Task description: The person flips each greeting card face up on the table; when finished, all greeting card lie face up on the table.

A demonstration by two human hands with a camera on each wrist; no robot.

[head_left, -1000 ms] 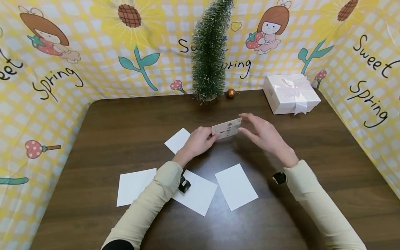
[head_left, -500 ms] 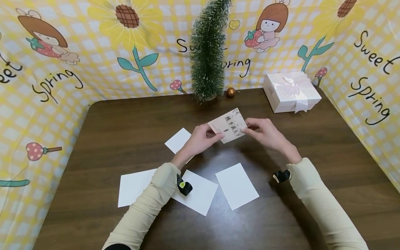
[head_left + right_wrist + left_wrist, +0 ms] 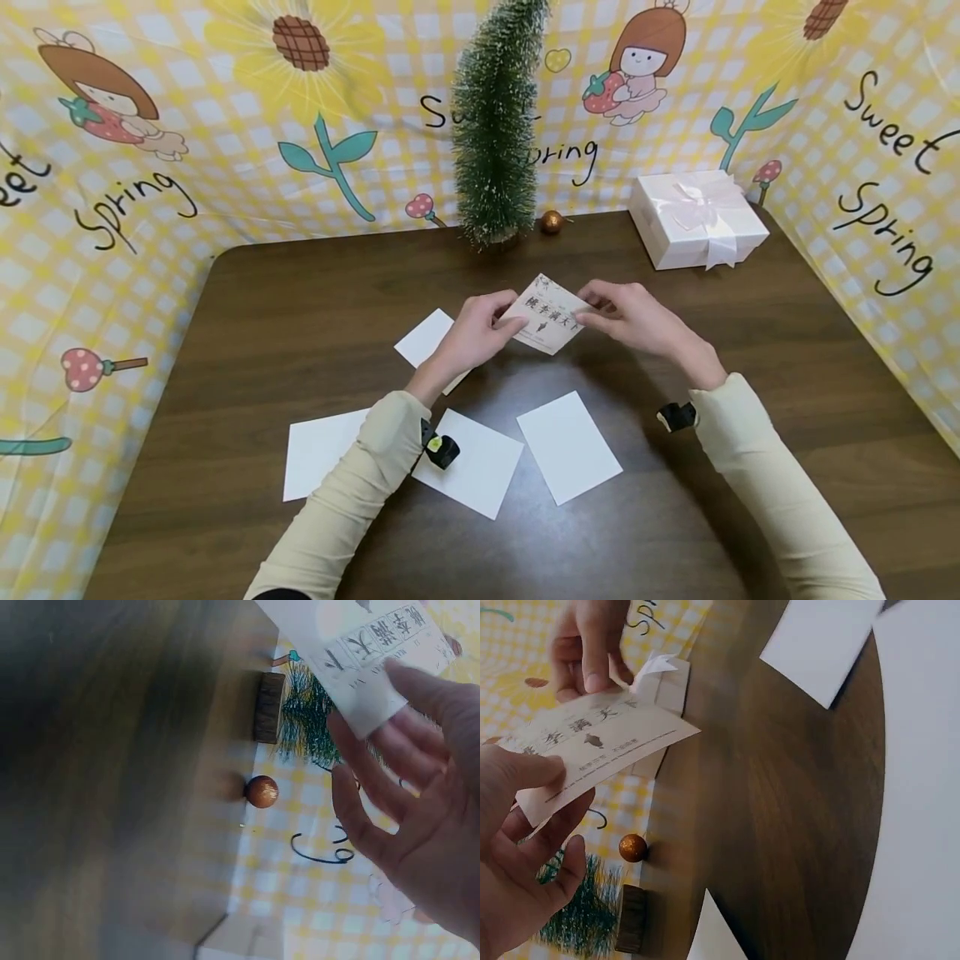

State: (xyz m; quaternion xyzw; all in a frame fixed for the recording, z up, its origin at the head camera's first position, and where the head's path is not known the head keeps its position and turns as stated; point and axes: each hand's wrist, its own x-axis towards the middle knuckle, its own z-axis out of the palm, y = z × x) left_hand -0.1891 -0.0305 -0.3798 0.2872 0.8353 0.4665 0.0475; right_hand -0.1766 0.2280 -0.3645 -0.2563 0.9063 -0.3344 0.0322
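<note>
"Judging by this moment, how far along is it?"
"One printed card (image 3: 547, 315) is up off the table (image 3: 322, 300), the left hand (image 3: 478, 327) pinching one side and the right hand (image 3: 633, 313) the other."
"And what's left?"
"It isn't laid down yet; at least four white cards (image 3: 570, 447) lie flat (any print underneath is hidden), held by neither hand."

The printed card (image 3: 548, 317) is lettered in black on pale beige; the counter (image 3: 300, 333) is grained in dark brown, the backdrop cloth (image 3: 240, 158) checked in yellow and white.
</note>
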